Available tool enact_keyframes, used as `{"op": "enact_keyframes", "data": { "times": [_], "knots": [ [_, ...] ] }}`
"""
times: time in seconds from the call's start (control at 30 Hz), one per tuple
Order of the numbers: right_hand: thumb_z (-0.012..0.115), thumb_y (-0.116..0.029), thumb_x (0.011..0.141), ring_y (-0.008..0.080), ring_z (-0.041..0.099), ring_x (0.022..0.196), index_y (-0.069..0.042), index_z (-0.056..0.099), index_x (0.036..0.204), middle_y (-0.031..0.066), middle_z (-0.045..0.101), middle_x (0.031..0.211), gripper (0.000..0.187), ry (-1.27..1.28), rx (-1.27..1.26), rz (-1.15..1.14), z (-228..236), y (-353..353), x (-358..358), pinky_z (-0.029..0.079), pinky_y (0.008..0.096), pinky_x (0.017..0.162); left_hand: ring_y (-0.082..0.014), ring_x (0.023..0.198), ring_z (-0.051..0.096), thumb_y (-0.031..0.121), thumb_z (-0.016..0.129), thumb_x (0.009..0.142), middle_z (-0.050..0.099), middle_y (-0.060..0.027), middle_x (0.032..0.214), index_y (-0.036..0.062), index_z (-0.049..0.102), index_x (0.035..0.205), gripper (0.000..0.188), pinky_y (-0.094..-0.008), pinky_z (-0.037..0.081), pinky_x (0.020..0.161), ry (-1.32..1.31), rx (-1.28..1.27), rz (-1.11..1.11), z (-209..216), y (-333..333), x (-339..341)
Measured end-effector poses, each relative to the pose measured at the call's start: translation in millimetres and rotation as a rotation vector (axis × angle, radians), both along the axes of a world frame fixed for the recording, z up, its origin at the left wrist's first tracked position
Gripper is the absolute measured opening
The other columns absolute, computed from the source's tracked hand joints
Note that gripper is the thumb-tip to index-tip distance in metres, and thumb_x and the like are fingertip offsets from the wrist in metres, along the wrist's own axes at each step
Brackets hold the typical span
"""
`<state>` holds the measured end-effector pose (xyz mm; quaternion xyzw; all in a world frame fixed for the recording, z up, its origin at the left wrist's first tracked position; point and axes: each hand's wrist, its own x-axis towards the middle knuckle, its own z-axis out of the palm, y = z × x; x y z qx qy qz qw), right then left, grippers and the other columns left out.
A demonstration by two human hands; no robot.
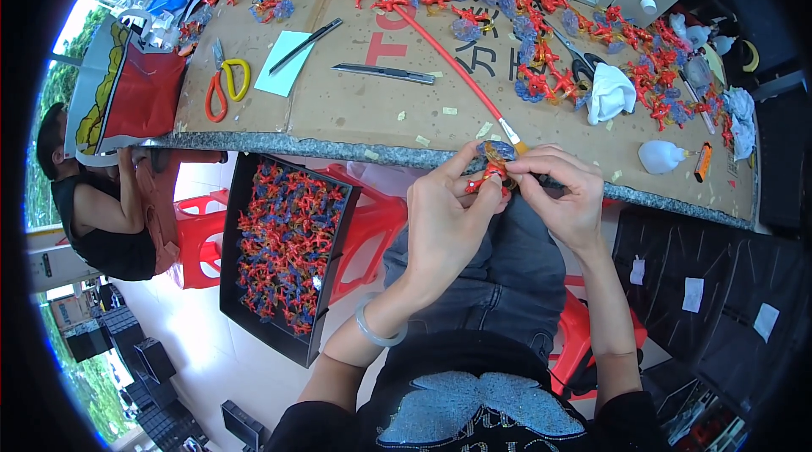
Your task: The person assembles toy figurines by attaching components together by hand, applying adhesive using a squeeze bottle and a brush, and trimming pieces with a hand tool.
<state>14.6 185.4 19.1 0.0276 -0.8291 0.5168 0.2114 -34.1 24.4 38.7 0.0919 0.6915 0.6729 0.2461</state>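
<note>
Between my hands, just off the table's front edge, is a small red toy figure (497, 174) with clear blue and yellowish parts. My left hand (450, 219) is closed around its red body, thumb and fingers pinching it. From the other side my right hand (565, 198) pinches at its yellowish part with thumb and forefinger; the exact contact is partly hidden. Right behind the figure lies a red-handled paintbrush (452, 63), its bristle end at the table edge. Many similar red and blue figures (541, 46) are heaped at the back and right of the table.
Left on the cardboard-covered table (338, 118) are scissors (224, 84), a pen on pale paper (283, 71) and a utility knife (385, 73). A white squeeze bottle (662, 156) stands right. A black tray (279, 249) of figures sits below on a red stool. Another person (101, 198) sits at left.
</note>
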Motion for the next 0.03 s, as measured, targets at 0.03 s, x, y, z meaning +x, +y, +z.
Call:
{"op": "enact_keyframes", "data": {
  "times": [0.03],
  "knots": [
    [0.063, 0.005, 0.075, 0.0241, 0.068, 0.081, 0.000, 0.070, 0.088, 0.0106, 0.071, 0.084, 0.015, 0.035, 0.043, 0.000, -0.4, -0.7, 0.0, 0.051, 0.0288, 0.075, -0.0168, 0.080, 0.068, 0.001, 0.057, 0.090, 0.070, -0.0182, 0.090, -0.0157, 0.037, 0.133, 0.050, -0.0240, 0.057, 0.068, -0.003, -0.016, 0.003, 1.1, 0.0, -0.3]
  ]
}}
